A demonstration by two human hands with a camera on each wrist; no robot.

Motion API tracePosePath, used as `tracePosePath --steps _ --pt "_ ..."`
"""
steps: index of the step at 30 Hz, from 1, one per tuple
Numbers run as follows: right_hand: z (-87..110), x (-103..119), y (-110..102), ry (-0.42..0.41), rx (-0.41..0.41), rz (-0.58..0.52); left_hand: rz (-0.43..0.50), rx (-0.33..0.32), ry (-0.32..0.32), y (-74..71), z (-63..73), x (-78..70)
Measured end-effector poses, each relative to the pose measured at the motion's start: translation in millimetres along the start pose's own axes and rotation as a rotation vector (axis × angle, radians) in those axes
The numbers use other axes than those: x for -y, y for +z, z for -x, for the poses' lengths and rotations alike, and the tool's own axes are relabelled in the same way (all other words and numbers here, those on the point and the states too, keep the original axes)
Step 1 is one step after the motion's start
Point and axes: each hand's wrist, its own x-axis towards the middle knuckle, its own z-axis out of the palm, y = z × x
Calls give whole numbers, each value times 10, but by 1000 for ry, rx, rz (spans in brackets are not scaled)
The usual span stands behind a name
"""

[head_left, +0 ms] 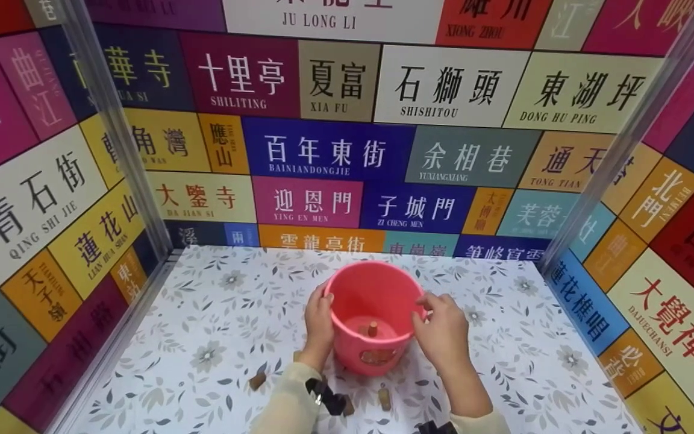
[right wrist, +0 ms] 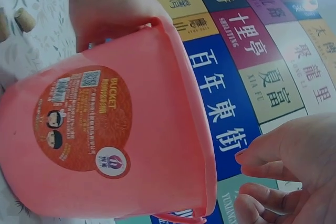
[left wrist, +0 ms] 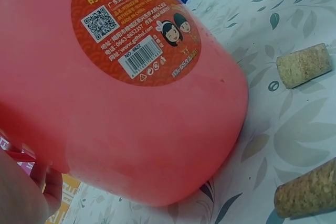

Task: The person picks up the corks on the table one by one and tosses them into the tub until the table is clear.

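A pink plastic bucket (head_left: 377,289) stands upright on the patterned surface, its mouth tipped toward me. My left hand (head_left: 319,322) grips its left rim, with fingers (left wrist: 48,190) showing beside the wall in the left wrist view. My right hand (head_left: 445,331) is at the right rim, thumb and fingers bent loosely; a gap shows between its fingertips (right wrist: 242,157) and the rim in the right wrist view. Inside the bucket, a cork (head_left: 373,328) stands on the bottom with another brown piece beside it. The bucket's side bears a round red label (left wrist: 139,30).
Several loose corks lie on the table (head_left: 202,319) in front of the bucket, among them a cork (head_left: 384,398) below it and a cork (head_left: 257,380) to the left. Panels with coloured sign plates (head_left: 329,147) enclose the back and both sides.
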Motion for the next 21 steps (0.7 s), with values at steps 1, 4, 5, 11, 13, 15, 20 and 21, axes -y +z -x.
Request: tracePosePath --steps 1,4,5,11,13,15,20,21 --pt "20 5 -5 -2 8 0 -3 -2 1 -2 0 6" --pt "73 20 -22 0 27 8 -3 3 -15 -8 4 9" --pt "89 24 -22 0 31 9 -3 6 -18 -9 5 9" --pt "186 29 23 -29 34 0 3 11 -46 -13 -1 -3" --pt "226 17 41 -40 36 -4 3 14 -52 -12 1 -2" --pt "263 -4 58 -42 39 -4 -1 14 -53 -11 2 2" --pt "337 -49 78 -24 42 -7 -15 1 -37 -9 3 5" --pt "351 -51 77 -25 40 -9 -14 -1 -36 -10 3 4"
